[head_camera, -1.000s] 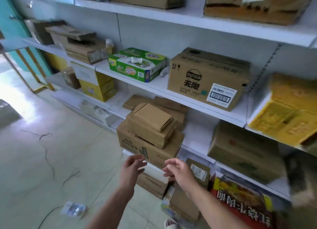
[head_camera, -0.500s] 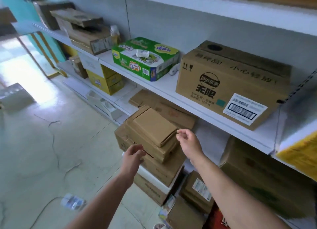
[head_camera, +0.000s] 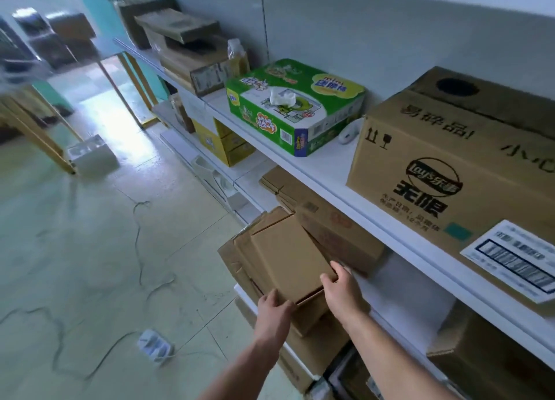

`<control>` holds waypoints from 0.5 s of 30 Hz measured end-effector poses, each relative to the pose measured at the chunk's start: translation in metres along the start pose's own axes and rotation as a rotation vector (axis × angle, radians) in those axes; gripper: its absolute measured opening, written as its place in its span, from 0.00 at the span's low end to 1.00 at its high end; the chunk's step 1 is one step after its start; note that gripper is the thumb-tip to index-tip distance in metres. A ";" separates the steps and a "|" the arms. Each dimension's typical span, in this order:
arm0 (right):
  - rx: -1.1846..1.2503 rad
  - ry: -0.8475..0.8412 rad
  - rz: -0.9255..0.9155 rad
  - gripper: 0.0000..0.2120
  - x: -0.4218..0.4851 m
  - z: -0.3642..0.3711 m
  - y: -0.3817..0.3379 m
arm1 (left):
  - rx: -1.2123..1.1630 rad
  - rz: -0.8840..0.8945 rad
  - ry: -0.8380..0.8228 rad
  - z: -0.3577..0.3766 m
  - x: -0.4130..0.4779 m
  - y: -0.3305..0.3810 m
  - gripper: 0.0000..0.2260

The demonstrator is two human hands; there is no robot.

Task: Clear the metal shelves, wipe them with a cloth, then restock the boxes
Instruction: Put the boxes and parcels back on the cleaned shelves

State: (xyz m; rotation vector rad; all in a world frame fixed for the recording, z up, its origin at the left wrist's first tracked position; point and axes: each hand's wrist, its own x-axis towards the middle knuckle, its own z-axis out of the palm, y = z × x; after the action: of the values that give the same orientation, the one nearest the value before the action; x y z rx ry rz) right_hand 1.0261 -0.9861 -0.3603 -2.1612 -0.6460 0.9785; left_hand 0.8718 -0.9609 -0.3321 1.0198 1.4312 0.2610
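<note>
Shop stockroom or storeroom. White metal shelves (head_camera: 318, 165) run along wall in tiers, loaded with goods: Lay's shipping carton (head_camera: 450, 165) with barcode label (head_camera: 513, 261), green tissue multipack (head_camera: 294, 108), yellow retail boxes (head_camera: 222, 141) lower down, plain brown cartons (head_camera: 288, 258) stacked at shelf edge. Bare pale floor (head_camera: 90, 249), open doorway (head_camera: 99, 90) at far end.

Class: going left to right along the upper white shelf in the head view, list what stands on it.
Stacked brown cartons, wrapped yellow bottle, green tissue box, small white object, Lay's carton.

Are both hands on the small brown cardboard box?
Yes, the left hand and right hand each grip an edge of the small brown cardboard box.
</note>
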 end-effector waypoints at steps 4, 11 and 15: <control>-0.016 0.052 -0.073 0.21 -0.012 0.011 -0.013 | -0.046 0.073 0.033 -0.007 -0.007 0.003 0.25; 0.055 -0.116 -0.376 0.19 -0.092 0.079 -0.103 | -0.376 0.199 0.308 -0.117 -0.083 -0.003 0.12; 0.118 -0.372 -0.553 0.14 -0.186 0.158 -0.154 | -0.515 0.282 0.635 -0.224 -0.156 -0.042 0.11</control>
State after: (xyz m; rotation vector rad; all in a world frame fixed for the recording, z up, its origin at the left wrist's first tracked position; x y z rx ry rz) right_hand 0.7665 -0.9502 -0.2392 -1.5704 -1.2467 1.0733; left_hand 0.6247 -1.0004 -0.2141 0.7263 1.6435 1.1804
